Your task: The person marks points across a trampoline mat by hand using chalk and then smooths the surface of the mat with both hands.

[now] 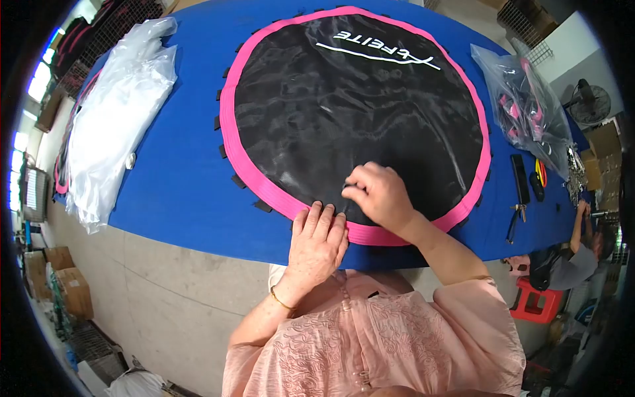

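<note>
Head view: a round black mat with a pink rim is spread flat on the blue-covered counter, with its white lettering placed near the far edge. By the left hand, the near part of the rim is covered; its palm is turned down, its fingers are laid nearly straight and slightly parted, their tips are rested on the black cloth, and nothing is seen gripped. The left elbow is bent, and a bracelet is worn at that wrist. The right forearm is slanted in across the rim from the right, and the right hand is held over the black cloth just beyond the left, its fingers curled and its thumb drawn close to the forefinger. The right grip is narrow; whether anything is pinched in it cannot be told.
</note>
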Demonstrator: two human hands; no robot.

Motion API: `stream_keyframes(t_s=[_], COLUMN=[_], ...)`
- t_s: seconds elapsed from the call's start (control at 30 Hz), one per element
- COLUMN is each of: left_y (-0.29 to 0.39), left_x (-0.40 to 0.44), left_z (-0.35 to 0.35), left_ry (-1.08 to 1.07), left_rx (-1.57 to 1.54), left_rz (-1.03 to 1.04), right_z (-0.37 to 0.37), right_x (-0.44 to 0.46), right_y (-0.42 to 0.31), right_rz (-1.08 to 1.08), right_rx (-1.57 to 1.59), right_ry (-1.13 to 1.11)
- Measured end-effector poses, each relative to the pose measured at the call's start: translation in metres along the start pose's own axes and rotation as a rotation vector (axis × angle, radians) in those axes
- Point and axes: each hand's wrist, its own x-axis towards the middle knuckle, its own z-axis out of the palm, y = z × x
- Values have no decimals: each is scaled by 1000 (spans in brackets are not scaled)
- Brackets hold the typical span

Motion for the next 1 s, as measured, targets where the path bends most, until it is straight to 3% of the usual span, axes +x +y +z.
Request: stream_keyframes(t_s=[0.17, 0.47, 0.7, 0.83, 1.0], left_y=[0, 2, 2, 2, 2], left_x=[0, 2, 2, 2, 3], left_z=[0, -3, -2, -3, -4], left_ry=[4, 2, -2, 4, 6], left_rx=[9, 31, 24, 23, 29], left_rz=[0, 2, -5, 1, 2], right_z=[2, -7, -2, -1, -1], right_x=[-10, 16, -25, -22, 11], right_y=[-10, 27, -10, -8, 18], right_rz=[-74, 39, -82, -46, -11], right_rx=[5, -64, 13, 7, -80], right_ry=[-36, 94, -15, -25, 76])
